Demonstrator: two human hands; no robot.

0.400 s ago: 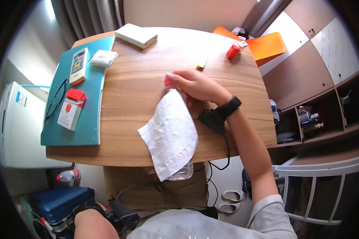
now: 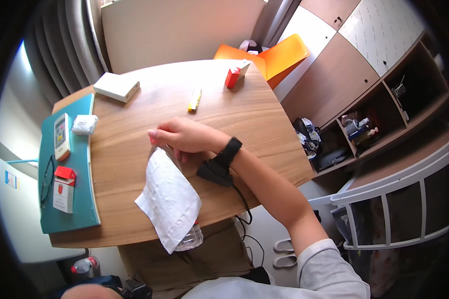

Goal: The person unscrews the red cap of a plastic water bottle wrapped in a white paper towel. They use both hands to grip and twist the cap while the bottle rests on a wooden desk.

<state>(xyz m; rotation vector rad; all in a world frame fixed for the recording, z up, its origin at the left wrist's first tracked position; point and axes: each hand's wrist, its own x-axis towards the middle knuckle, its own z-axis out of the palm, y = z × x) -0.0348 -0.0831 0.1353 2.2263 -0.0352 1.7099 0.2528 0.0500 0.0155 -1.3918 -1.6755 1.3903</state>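
Observation:
My right hand (image 2: 189,135) is closed around the neck end of a clear plastic bottle (image 2: 190,240), thumb and fingers over its red cap. A white paper tissue (image 2: 167,199) drapes over most of the bottle. The bottle is tilted, its base towards me past the table's near edge. Whether it rests on the table, I cannot tell. A black strap with a black, cabled device (image 2: 218,167) circles my right wrist. My left hand is out of view; only a bare part of my left arm (image 2: 92,292) shows at the lower edge.
On the wooden table (image 2: 124,154) lie a yellow lighter (image 2: 194,100), a red-and-white box (image 2: 236,74) and a white block (image 2: 117,88). A teal folder (image 2: 80,199) bears a remote (image 2: 62,137), glasses (image 2: 47,179), a tissue pack (image 2: 85,124) and a cigarette pack (image 2: 64,190). An orange chair (image 2: 284,57) stands beyond.
The view has turned, so the table and everything on it sit further left and lower. My right hand stays at the bottle's cap, which the thumb now covers more.

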